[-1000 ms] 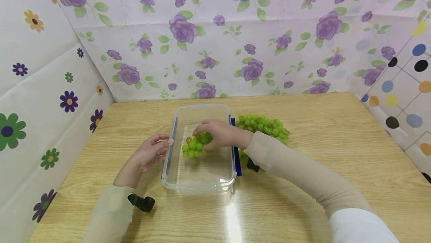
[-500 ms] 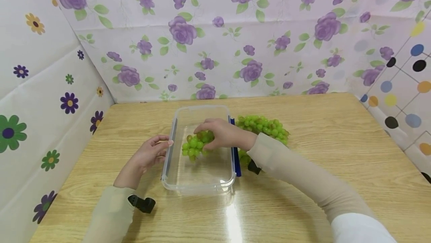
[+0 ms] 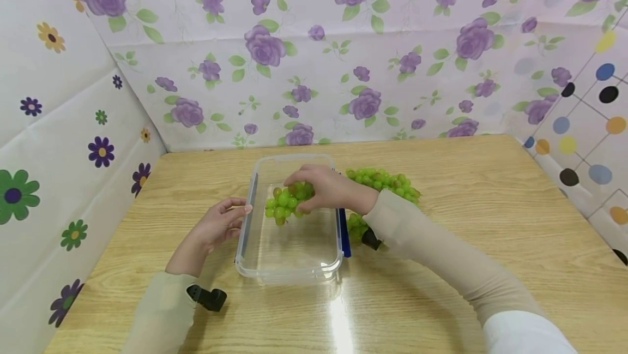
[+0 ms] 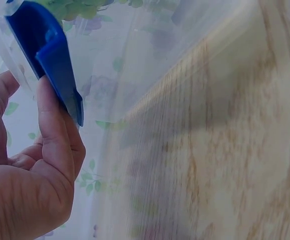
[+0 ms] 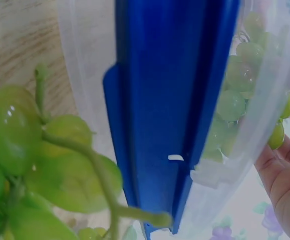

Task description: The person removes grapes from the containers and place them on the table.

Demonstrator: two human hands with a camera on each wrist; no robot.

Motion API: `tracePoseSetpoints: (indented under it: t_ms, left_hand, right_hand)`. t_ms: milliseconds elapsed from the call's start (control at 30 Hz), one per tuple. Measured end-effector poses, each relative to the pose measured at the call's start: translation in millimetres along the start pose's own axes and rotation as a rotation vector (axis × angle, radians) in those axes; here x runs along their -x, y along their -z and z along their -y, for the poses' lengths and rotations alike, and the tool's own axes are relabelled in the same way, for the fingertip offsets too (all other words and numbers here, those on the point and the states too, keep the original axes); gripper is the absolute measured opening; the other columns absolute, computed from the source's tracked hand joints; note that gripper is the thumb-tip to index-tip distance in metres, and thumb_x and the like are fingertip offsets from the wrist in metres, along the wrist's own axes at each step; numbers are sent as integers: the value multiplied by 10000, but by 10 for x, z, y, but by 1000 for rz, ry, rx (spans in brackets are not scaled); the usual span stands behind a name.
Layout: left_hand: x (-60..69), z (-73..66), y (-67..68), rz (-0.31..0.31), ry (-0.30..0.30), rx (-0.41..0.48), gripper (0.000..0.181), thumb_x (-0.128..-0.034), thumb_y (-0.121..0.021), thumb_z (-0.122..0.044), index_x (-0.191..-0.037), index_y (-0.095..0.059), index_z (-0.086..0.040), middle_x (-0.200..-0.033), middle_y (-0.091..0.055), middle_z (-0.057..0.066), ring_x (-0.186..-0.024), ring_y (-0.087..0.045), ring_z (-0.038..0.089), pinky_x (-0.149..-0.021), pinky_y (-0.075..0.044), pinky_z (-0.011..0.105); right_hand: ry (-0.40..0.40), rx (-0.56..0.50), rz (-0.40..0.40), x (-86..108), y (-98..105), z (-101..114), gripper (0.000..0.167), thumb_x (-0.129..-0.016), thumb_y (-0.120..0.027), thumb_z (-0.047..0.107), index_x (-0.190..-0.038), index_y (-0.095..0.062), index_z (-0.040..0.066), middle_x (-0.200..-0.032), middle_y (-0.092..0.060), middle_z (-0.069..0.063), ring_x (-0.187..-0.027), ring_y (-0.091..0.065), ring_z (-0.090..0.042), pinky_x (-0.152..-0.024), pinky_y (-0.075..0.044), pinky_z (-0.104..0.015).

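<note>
In the head view, a clear plastic food container (image 3: 294, 273) with blue side latches stands without a lid on the table. My right hand (image 3: 326, 187) is over it and grips a small bunch of green grapes (image 3: 282, 204) from above, thumb on the near side. The right wrist view shows this hand (image 5: 289, 185) with its grapes behind the container's wall and a blue latch (image 5: 169, 100). My left hand (image 3: 221, 222) holds the container's left rim. In the left wrist view, its fingers (image 4: 52, 125) touch the blue latch (image 4: 50, 50) and the thumb lies by the wall.
More green grapes (image 3: 385, 182) lie on the wooden table (image 3: 466, 196) right of the container, partly under my right forearm. Flower-printed sheets (image 3: 314, 70) form the back and left walls; a dotted sheet (image 3: 584, 125) stands at the right.
My right hand has moved slightly toward the back of the container and to the right, and the gripped grapes have shifted back with it. The left hand and the container stay put.
</note>
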State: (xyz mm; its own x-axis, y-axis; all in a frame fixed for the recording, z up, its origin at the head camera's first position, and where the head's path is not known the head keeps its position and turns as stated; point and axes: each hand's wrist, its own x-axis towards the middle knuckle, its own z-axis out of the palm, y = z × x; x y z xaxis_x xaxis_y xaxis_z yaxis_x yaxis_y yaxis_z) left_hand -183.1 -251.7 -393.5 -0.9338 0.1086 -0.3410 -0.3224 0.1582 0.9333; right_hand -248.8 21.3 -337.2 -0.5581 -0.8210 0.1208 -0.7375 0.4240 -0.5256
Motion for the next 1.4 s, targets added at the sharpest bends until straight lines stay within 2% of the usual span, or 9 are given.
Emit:
tracePoseSetpoints:
  t_ms: [233, 367, 700, 867, 1000, 1333, 1400]
  left_hand:
    - [4, 1, -5, -6, 1, 2, 404, -957, -571, -265, -1266, -441, -41, -819, -598, -80, -694, -589, 40, -616, -506, 172]
    - [4, -2, -6, -3, 0, 3, 415, -954, -576, -273, -1270, -439, -41, -822, -604, -81, -698, -594, 41, -615, -506, 172]
    - [6, -14, -24, -8, 7, 5, 408, -950, -585, -277, -1262, -457, -46, -842, -601, -89, -711, -595, 39, -632, -513, 178]
    - [14, -21, -18, -4, 7, 2, 414, -952, -582, -282, -1267, -451, -45, -842, -589, -90, -700, -578, 33, -613, -500, 167]
    - [24, -24, -8, 4, 9, -11, 459, -958, -571, -290, -1304, -417, -30, -851, -587, -91, -707, -575, 29, -619, -498, 164]
    - [34, -36, -4, 15, 7, -42, 518, -958, -569, -314, -1342, -388, -17, -879, -572, -88, -733, -563, 30, -647, -501, 171]
    - [31, -41, -5, 12, 7, -43, 518, -958, -570, -316, -1342, -387, -19, -871, -574, -91, -727, -562, 27, -642, -500, 167]
  right_hand:
    - [20, 12, -33, 5, 75, -1, 500, -796, -772, 158, -1259, -599, 81, -1150, -611, -81, -1043, -572, -203, -890, -497, -327]
    - [10, 23, -34, 8, 119, -14, 494, -799, -772, 166, -1254, -600, 81, -1133, -611, -77, -1017, -566, -199, -863, -495, -329]
    - [-8, 35, -40, 33, 245, 7, 508, -814, -758, 180, -1277, -581, 71, -1191, -609, -90, -1076, -566, -227, -905, -493, -355]
    - [-16, 46, -55, 30, 296, 34, 497, -813, -760, 174, -1269, -587, 75, -1178, -599, -89, -1056, -561, -217, -890, -498, -338]
    - [-26, 50, -63, 35, 327, 52, 491, -811, -762, 170, -1262, -594, 75, -1172, -596, -86, -1050, -555, -216, -890, -495, -339]
    - [-77, 40, -51, 102, 418, 32, 517, -828, -748, 186, -1305, -569, 98, -1264, -589, -58, -1167, -527, -227, -960, -465, -364]
    - [-91, 38, -48, 114, 438, 26, 520, -832, -745, 186, -1313, -563, 105, -1260, -586, -54, -1145, -532, -220, -943, -472, -359]
